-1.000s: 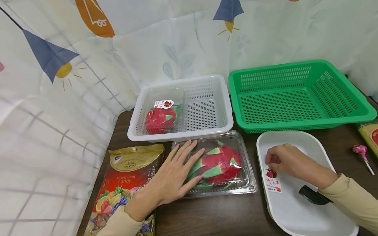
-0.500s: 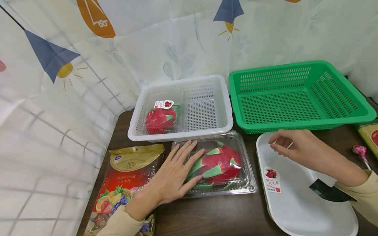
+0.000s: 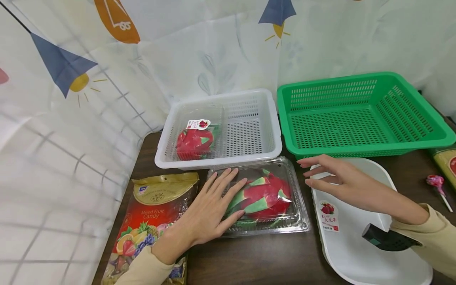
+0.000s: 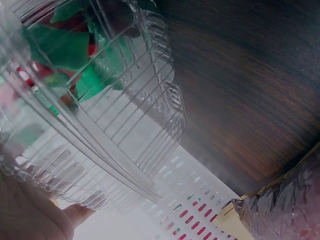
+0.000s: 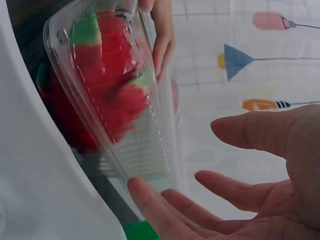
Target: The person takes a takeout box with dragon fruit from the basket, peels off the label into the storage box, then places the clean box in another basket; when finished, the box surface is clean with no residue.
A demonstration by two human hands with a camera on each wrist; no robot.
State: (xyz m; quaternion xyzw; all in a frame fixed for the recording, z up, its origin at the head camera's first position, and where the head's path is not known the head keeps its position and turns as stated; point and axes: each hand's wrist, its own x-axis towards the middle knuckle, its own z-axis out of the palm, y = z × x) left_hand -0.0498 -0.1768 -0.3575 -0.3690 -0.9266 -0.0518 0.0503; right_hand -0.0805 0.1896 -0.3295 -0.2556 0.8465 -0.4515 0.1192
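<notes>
A clear plastic clamshell box (image 3: 300, 213) with a red and green dragon fruit (image 3: 268, 196) inside lies on the dark table. My left hand (image 3: 210, 209) rests on the left part of its lid, fingers straight and spread. My right hand (image 3: 347, 186) hovers over the far left edge of a white tray (image 3: 360, 263), fingers loosely extended and holding nothing. Its fingertips are close to the box's right side, and the right wrist view shows the thumb apart from the fingers (image 5: 150, 202). A dragon fruit sticker (image 3: 328, 215) is on the tray's left side.
Behind the box stands a white basket (image 3: 217, 163) holding another boxed dragon fruit with a label. A green basket (image 3: 370, 152) is to its right. A Mixed Fruit Candy bag (image 3: 149, 219) lies at left; a lollipop (image 3: 435, 181) is at far right.
My right hand has lifted off the sticker on the tray, opened its fingers and moved left toward the clamshell box. The left hand has stayed put on the lid.
</notes>
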